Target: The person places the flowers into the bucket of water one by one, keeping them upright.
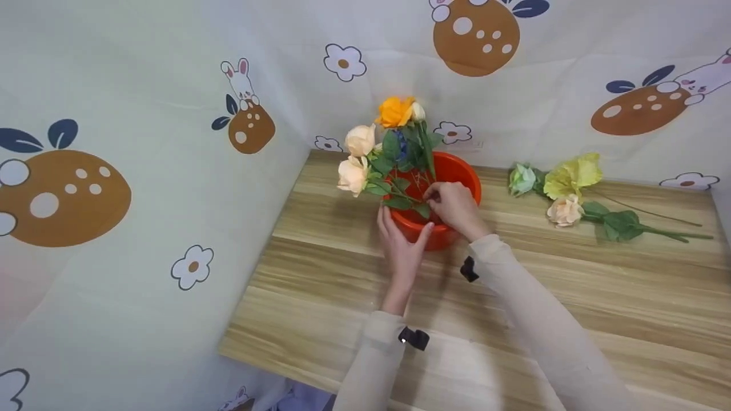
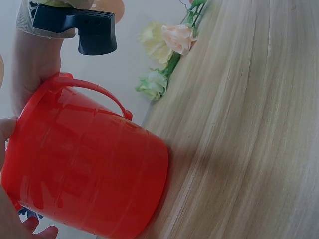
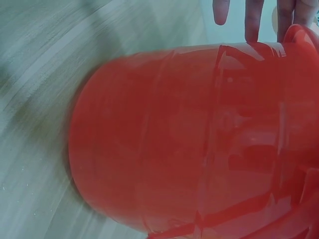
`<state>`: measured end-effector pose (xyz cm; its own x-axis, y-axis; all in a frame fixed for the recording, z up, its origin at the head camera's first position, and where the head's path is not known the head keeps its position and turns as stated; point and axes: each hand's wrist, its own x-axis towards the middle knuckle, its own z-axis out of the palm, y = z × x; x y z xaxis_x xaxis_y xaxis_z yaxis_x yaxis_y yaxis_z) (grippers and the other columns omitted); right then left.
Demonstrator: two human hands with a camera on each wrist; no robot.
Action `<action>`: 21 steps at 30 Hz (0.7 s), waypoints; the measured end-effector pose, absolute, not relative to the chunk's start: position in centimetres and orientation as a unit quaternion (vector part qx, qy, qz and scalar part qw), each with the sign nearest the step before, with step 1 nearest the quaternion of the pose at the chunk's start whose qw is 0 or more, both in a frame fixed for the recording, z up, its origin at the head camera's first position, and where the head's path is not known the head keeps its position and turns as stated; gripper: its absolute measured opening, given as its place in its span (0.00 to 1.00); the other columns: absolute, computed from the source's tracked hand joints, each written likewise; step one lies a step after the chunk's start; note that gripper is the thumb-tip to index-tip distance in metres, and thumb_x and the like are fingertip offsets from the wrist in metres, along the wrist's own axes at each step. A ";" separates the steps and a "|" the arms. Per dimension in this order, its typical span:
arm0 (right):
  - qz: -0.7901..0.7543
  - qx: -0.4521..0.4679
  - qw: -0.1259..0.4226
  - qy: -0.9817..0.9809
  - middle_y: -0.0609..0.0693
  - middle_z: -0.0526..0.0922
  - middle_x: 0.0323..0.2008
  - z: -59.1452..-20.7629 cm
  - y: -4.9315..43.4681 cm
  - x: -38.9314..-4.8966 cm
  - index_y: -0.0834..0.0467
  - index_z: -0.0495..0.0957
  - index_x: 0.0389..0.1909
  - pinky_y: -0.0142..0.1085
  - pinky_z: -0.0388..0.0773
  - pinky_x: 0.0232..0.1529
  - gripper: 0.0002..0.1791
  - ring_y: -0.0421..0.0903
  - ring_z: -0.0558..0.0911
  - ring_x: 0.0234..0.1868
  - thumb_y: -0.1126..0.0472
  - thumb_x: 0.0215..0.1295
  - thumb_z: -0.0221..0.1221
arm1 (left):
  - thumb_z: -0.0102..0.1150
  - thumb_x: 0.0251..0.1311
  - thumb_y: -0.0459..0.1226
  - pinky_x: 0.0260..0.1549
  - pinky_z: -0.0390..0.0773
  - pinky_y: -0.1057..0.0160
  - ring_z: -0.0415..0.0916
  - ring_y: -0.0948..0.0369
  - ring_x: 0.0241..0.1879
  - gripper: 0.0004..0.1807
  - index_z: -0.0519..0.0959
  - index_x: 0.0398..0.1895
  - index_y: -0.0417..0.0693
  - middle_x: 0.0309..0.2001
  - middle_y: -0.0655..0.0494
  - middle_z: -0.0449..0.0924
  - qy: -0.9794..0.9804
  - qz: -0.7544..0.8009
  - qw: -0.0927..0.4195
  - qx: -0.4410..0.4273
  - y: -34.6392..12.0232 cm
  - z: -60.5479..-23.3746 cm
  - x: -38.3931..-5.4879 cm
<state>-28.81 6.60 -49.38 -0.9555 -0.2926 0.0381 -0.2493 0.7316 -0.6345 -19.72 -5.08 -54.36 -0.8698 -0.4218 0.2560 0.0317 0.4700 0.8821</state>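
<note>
A red bucket (image 1: 428,236) stands upright on the wooden table, holding several artificial flowers. Two peach roses (image 1: 352,174) lean out over its left side; an orange flower (image 1: 395,112) and a white bud (image 1: 418,111) rise at the back. My right hand (image 1: 456,206) reaches over the rim, its fingertips pinching a green flower stem inside; which bloom that stem carries, I cannot tell. My left hand (image 1: 402,244) rests against the bucket's near left side, thumb spread toward the front rim. In the right wrist view, straight fingers (image 3: 253,20) lie along the bucket wall.
To the right on the table lie a yellow flower (image 1: 571,176), a pale green rose (image 1: 522,179) and a peach rose (image 1: 565,210), stems pointing right. A patterned cloth (image 1: 171,103) hangs behind and to the left. The bucket's handle (image 2: 99,89) hangs down its side.
</note>
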 end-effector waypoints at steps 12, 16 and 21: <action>-0.454 -0.138 -0.016 0.880 0.57 0.89 0.42 -49.5 7.1 -28.8 0.61 0.85 0.44 0.46 0.83 0.53 0.09 0.52 0.87 0.44 0.65 0.66 0.62 | 0.74 0.52 0.49 0.72 0.62 0.48 0.56 0.47 0.75 0.55 0.54 0.75 0.36 0.76 0.41 0.55 -0.827 -0.497 0.243 0.106 -5.1 -54.6 -19.9; -0.504 -0.139 -0.019 0.852 0.59 0.88 0.42 -49.4 7.3 -28.8 0.64 0.84 0.45 0.46 0.84 0.52 0.10 0.53 0.88 0.44 0.67 0.65 0.63 | 0.74 0.52 0.48 0.73 0.61 0.48 0.55 0.47 0.76 0.55 0.53 0.76 0.37 0.76 0.42 0.54 -0.825 -0.500 0.239 0.107 -5.1 -54.5 -19.8; -0.549 -0.136 -0.022 0.825 0.59 0.88 0.43 -49.1 7.5 -28.9 0.65 0.84 0.46 0.42 0.84 0.51 0.11 0.52 0.87 0.44 0.67 0.65 0.64 | 0.74 0.52 0.49 0.73 0.61 0.48 0.54 0.48 0.76 0.55 0.53 0.76 0.38 0.77 0.43 0.53 -0.826 -0.502 0.231 0.112 -5.1 -54.4 -19.8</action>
